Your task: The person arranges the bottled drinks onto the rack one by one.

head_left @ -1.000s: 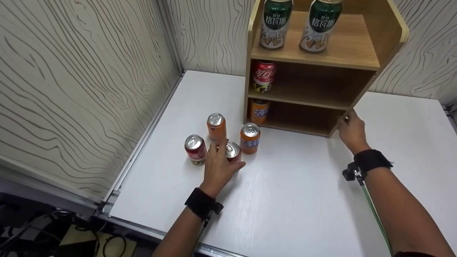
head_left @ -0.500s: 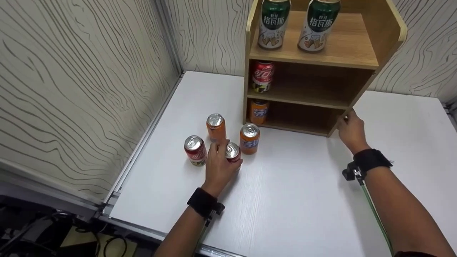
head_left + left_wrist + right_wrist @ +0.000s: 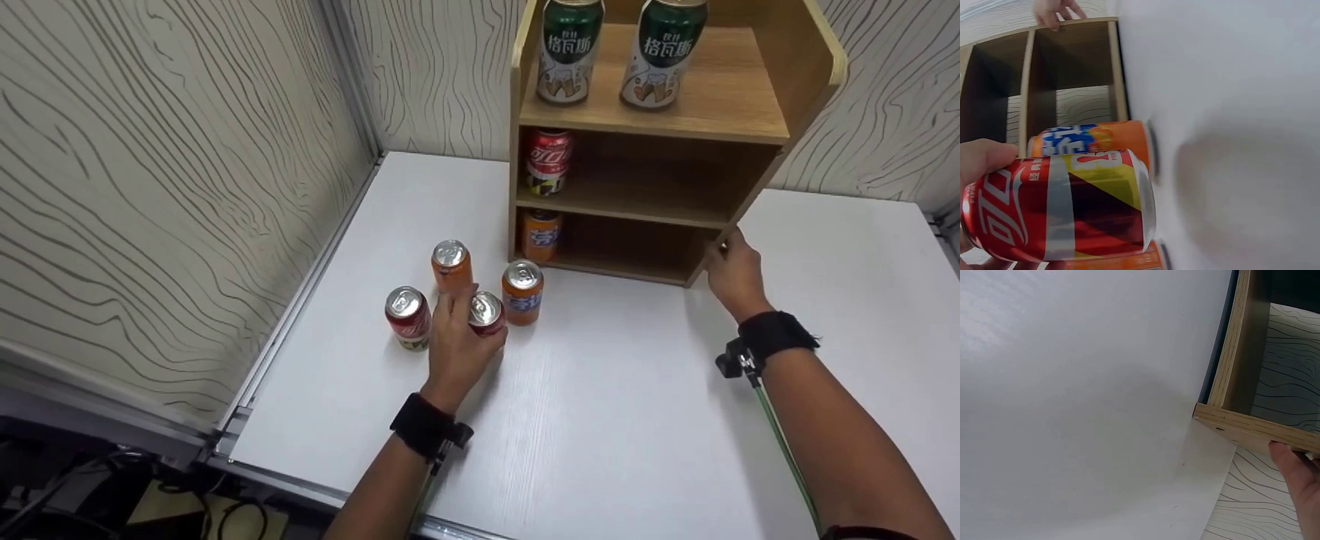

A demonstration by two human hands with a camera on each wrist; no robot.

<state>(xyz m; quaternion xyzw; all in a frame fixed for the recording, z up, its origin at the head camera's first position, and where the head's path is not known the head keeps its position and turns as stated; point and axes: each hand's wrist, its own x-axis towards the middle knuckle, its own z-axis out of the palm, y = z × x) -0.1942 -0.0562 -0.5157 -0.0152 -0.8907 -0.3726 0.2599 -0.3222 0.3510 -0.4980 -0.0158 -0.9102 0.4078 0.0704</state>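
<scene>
My left hand grips a red cola can, thumb and fingers around its upper part. In the head view its silver top shows beside my fingers; in the left wrist view its lower end hangs out past them. Close by stand an orange soda can, another orange can behind my fingertips, and a second red cola can to the left. My right hand touches the outer right side of a wooden shelf unit, fingertips right at its front edge.
Two green-and-white cans stand on the top shelf. A red can is at the left of the middle shelf, an orange can at the left of the bottom one. Patterned wall panels bound the white table at left and back.
My left hand has closed its thumb in on the red cola can, whose top has shifted slightly up in the head view. The right hand stays at the shelf's side.
</scene>
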